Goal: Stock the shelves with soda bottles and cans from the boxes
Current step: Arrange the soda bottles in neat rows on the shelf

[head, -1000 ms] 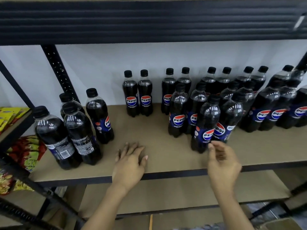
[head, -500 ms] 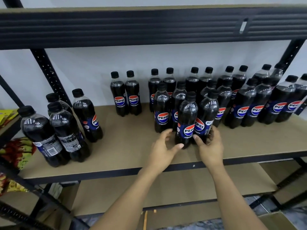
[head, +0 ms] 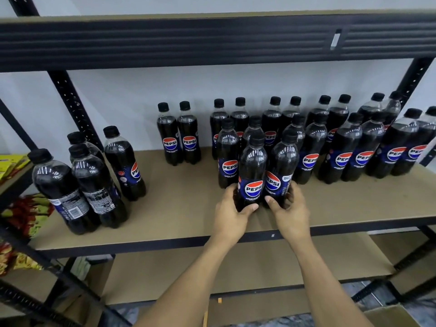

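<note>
The left bottle point(head: 252, 171) and right bottle point(head: 282, 166) stand touching near the front edge of the shelf point(head: 188, 208), the left hand point(head: 232, 214) and right hand point(head: 290, 212) each gripping one base with curled fingers point(head: 251, 208); probably best to slide both back gently, holding low so neither tips.

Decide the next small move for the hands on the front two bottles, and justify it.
Probably the right hand should twist the right bottle till its logo faces front: its label sits turned aside, while the left bottle, gripped by the left hand, already faces out.
</note>
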A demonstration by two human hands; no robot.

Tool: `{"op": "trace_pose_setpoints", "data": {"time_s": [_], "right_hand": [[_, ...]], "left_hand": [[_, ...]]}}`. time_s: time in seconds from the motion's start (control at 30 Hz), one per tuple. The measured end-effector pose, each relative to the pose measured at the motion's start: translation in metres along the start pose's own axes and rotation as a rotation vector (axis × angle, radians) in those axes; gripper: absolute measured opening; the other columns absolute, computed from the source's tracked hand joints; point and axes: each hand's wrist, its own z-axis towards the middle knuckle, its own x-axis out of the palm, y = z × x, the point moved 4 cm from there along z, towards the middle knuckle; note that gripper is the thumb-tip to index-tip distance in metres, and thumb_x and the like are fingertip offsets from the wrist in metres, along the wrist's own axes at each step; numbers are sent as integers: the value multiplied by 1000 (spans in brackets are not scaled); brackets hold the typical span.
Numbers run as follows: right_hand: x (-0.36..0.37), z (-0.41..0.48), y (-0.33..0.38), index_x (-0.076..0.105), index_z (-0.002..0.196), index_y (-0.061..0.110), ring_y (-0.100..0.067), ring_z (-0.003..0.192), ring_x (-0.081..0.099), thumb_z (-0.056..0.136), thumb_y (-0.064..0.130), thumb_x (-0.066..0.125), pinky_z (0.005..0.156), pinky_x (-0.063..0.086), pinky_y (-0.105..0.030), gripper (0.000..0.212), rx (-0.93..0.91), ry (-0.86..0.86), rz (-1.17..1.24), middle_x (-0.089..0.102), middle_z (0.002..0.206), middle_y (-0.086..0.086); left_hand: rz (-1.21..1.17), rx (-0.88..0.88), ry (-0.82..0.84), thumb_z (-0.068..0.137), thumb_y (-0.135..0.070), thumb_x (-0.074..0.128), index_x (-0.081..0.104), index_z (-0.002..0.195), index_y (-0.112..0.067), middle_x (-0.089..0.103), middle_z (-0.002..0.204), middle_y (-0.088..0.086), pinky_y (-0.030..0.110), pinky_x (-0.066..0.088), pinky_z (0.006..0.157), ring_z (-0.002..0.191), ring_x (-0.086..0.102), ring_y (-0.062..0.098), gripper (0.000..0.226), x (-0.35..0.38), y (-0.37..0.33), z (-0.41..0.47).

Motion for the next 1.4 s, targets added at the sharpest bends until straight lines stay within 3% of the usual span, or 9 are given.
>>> {"op": "trace_pose_setpoints", "data": {"time_s": [0.13, 0.33, 0.47, 0.63, 0.8, 0.97, 1.17, 1.3, 1.4], "right_hand": [[15, -11, 7, 48, 136, 41, 3, 107, 57, 83, 23, 83, 90, 44, -14, 66, -7, 40, -3, 58, 126, 13], [41, -23, 13, 41, 144, 38, -16, 116, 57, 77, 35, 87, 101, 50, -39, 81, -7, 81, -91, 42, 124, 12], [55, -24, 21, 45, 144, 36, -13, 106, 57, 77, 30, 87, 100, 51, -37, 80, -15, 111, -98, 42, 119, 9], [77, -25, 28, 50, 141, 36, -12, 108, 62, 74, 27, 89, 99, 53, -36, 79, -32, 177, -78, 53, 119, 10], [106, -31, 37, 52, 137, 32, -2, 110, 64, 72, 15, 91, 99, 54, -31, 77, 29, 207, 49, 65, 122, 12], [144, -31, 49, 55, 136, 28, -3, 113, 62, 76, 21, 89, 99, 50, -23, 69, 7, 255, 10, 66, 122, 14], [176, -16, 60, 49, 145, 24, -11, 127, 56, 83, 21, 83, 110, 47, -37, 71, -24, 313, -24, 63, 135, 9], [185, -6, 62, 45, 148, 24, -13, 133, 52, 88, 15, 77, 114, 42, -39, 69, 11, 337, -15, 60, 138, 7], [188, -1, 58, 41, 151, 24, -13, 135, 50, 91, 15, 74, 115, 40, -37, 70, 30, 360, -18, 59, 141, 6]], "left_hand": [[-34, -34, -81, 82, -24, 83, 53, 120, -41, 68, 108, -24, 3, 46, 82, 103, 63, -11, 51, -38, 16, -19], [-21, -83, -140, 85, -20, 80, 52, 118, -39, 65, 105, -27, 5, 45, 81, 96, 61, -18, 47, -109, 46, -14], [52, -91, -134, 86, -22, 79, 52, 131, -30, 62, 110, -24, 18, 45, 93, 100, 59, -14, 53, -144, 59, 4], [126, -75, -175, 85, -28, 80, 52, 137, -23, 54, 127, 1, 37, 49, 103, 116, 58, 15, 59, -170, 72, 23], [113, -62, -181, 87, -28, 77, 50, 142, -22, 51, 129, -1, 37, 48, 107, 121, 56, 15, 62, -173, 82, 24], [138, -27, -253, 88, -30, 76, 48, 143, -25, 58, 131, -8, 36, 46, 106, 124, 56, 12, 63, -171, 83, 19], [100, -34, -266, 89, -22, 76, 48, 143, -22, 59, 127, -16, 24, 42, 103, 120, 54, 1, 61, -173, 83, 17], [149, -31, -284, 88, -31, 76, 46, 145, -19, 55, 134, -7, 33, 43, 108, 126, 51, 9, 65, -174, 86, 18], [193, -39, -298, 84, -39, 79, 45, 145, -21, 47, 127, -11, 32, 43, 104, 122, 49, 9, 73, -175, 87, 18]]}}
